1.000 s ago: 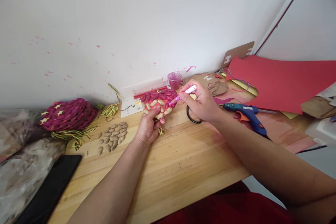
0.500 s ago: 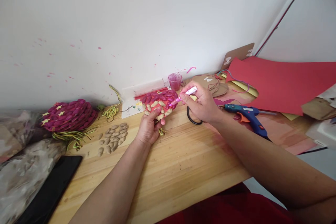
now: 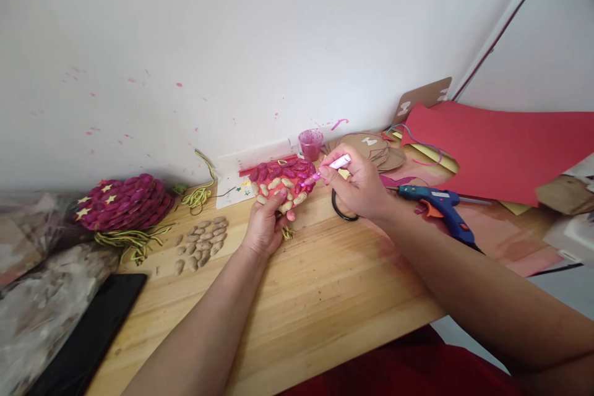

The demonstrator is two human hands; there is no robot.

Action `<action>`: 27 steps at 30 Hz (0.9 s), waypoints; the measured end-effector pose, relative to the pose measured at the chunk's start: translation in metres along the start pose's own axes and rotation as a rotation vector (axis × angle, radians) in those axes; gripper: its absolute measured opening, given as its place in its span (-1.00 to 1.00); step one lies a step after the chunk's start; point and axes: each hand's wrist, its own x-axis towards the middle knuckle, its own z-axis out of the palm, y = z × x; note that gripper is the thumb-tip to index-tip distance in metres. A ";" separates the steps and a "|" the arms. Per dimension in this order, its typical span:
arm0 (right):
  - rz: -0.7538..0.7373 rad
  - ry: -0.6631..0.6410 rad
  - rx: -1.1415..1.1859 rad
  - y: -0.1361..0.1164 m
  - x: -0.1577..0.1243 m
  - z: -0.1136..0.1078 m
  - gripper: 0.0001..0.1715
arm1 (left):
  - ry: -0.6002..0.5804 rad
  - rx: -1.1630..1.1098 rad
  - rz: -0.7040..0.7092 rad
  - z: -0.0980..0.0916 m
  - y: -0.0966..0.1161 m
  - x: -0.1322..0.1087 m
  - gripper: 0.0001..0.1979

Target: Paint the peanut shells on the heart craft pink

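My left hand (image 3: 266,221) grips a red piece covered with peanut shells (image 3: 283,180), thumb on its face. The shells on its far and right parts are painted magenta; those nearer my thumb are bare tan. My right hand (image 3: 358,184) is closed around a white-handled paintbrush (image 3: 340,162), whose pink-stained tip touches the shells at the right side. Behind the piece stands a clear cup with pink paint (image 3: 310,143). A loose group of unpainted peanuts (image 3: 203,242) lies on the table left of my left hand.
At the left sit a stack of magenta peanut pieces with stars (image 3: 125,203), a black flat object (image 3: 93,328) and plastic bags (image 3: 44,303). On the right lie a blue glue gun (image 3: 439,201), red paper (image 3: 501,148), brown cardboard cutouts (image 3: 366,145) and a black scissors handle (image 3: 342,213).
Both hands keep their grips, and the brush tip stays at the right side of the piece. The whole view has shifted very slightly.
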 end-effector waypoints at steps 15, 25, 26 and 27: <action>-0.160 -0.072 -0.214 -0.010 -0.003 0.000 -0.88 | -0.045 0.058 0.066 0.002 -0.004 -0.003 -0.58; -0.189 -0.076 -0.252 -0.011 -0.003 0.000 -0.89 | -0.058 0.081 0.102 0.002 -0.004 -0.003 -0.59; -0.191 -0.074 -0.254 -0.010 -0.003 0.000 -0.90 | -0.060 0.078 0.103 0.002 -0.004 -0.003 -0.59; -0.192 -0.058 -0.259 -0.010 -0.003 0.000 -0.90 | -0.061 0.076 0.105 0.003 -0.004 -0.003 -0.58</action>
